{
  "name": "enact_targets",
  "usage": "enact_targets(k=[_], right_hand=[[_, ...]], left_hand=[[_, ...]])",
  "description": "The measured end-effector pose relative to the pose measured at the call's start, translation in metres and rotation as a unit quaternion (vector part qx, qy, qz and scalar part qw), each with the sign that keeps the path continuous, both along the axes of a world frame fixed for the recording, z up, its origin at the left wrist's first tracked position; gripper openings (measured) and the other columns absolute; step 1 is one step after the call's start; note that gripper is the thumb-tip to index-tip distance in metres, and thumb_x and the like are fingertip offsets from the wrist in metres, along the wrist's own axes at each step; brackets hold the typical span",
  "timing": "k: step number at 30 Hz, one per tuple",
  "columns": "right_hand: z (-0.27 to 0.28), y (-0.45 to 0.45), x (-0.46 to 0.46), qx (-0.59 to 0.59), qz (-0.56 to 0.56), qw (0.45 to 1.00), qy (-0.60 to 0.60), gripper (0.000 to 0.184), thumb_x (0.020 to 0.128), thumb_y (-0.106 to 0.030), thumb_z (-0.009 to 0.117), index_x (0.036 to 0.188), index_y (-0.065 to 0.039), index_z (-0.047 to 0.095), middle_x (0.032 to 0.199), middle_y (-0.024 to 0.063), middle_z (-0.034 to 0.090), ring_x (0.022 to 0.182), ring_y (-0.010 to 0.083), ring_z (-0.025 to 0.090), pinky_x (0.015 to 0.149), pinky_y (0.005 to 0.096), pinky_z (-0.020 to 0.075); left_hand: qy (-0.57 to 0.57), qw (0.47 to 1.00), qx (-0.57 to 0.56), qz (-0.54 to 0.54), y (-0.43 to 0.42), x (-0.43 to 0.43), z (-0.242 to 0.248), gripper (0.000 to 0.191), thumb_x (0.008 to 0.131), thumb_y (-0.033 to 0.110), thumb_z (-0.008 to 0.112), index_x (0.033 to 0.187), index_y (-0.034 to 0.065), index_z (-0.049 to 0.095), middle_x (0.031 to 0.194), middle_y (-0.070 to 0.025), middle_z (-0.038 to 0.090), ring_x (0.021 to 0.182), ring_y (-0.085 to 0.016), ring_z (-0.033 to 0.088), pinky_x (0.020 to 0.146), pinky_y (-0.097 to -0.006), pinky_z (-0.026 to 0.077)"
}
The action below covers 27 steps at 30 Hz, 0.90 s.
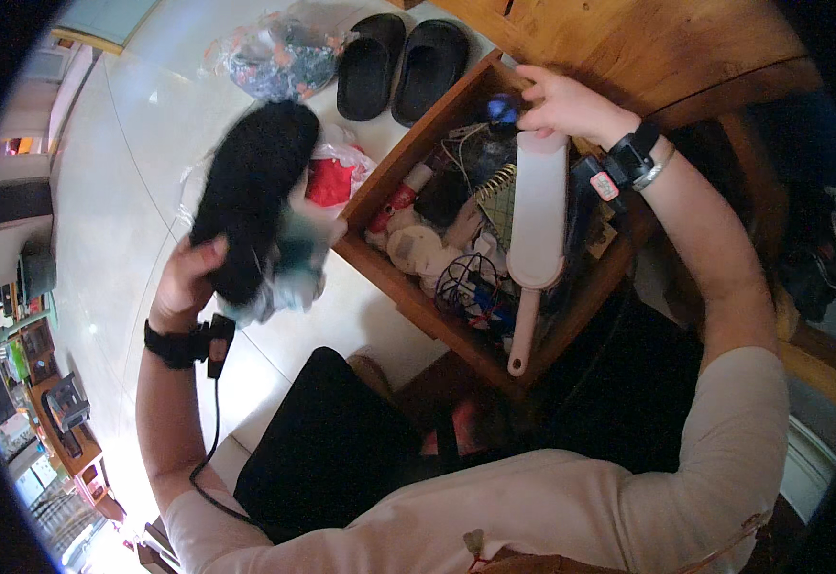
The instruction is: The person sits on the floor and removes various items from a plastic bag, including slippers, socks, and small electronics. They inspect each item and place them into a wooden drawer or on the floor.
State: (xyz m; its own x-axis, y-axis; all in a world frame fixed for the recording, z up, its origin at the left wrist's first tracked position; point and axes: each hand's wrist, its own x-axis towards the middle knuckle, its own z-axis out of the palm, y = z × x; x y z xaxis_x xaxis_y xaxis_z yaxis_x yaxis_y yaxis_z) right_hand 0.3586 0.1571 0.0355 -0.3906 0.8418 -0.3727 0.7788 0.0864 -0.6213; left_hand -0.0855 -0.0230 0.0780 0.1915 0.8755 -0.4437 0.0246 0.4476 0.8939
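Note:
My left hand [192,276] grips a long black fabric-like item [256,194] at its lower end, held over the floor left of the drawer. Behind it is a blurred, pale green, plastic-looking item [299,262]; whether my hand holds that too, I cannot tell. My right hand [565,104] is at the far corner of an open wooden drawer [396,290], by the wide end of a white paddle-shaped thing with a pink handle [538,215]. Its fingertips are partly hidden, so its hold is unclear. Tangled cables [468,287], a spiral-bound notebook [500,204] and a red-and-white tube [404,197] lie in the drawer.
Black slippers [370,68] stand on the tiled floor beyond the drawer, beside a clear plastic bag with contents [282,61]. A red item in plastic [332,181] lies near the drawer's left side. Wooden furniture [676,50] borders the far right. My knees are close below the drawer.

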Motion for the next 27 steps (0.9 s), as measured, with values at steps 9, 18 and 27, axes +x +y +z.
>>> enact_targets(k=[9,18,27], right_hand=[[-0.014,-0.102,0.01,0.137,0.585,0.793,-0.099,0.071,0.059,-0.013,0.075,0.126,-0.013,0.053,0.124,0.0111,0.054,0.129,0.0283,0.042,0.11,0.0532,0.0254],[-0.003,-0.121,-0.019,0.145,0.625,0.762,-0.084,0.015,0.069,-0.015,0.067,0.084,-0.014,0.067,0.098,0.007,0.056,0.104,0.0262,0.052,0.101,0.0426,0.0366],[0.087,-0.104,-0.045,0.26,0.501,0.826,-0.01,0.012,0.071,-0.02,0.063,0.077,-0.009,0.062,0.098,0.0112,0.053,0.103,0.0296,0.052,0.093,0.041,0.0407]], left_hand=[[0.244,0.898,-0.299,-0.21,-0.077,-0.027,-0.082,0.031,0.077,0.024,0.071,0.098,0.0003,0.07,0.087,-0.0064,0.069,0.082,-0.018,0.062,0.081,-0.0297,0.048],[0.443,0.883,-0.108,-0.108,-0.045,-0.03,-0.139,0.067,0.08,0.039,0.071,0.123,-0.008,0.052,0.112,-0.0206,0.064,0.103,-0.03,0.061,0.093,-0.0389,0.045],[-0.093,0.962,-0.076,-0.244,-0.008,0.093,-0.007,0.085,0.085,0.057,0.062,0.137,-0.0053,0.035,0.117,-0.0164,0.06,0.1,-0.022,0.06,0.088,-0.0352,0.048]])
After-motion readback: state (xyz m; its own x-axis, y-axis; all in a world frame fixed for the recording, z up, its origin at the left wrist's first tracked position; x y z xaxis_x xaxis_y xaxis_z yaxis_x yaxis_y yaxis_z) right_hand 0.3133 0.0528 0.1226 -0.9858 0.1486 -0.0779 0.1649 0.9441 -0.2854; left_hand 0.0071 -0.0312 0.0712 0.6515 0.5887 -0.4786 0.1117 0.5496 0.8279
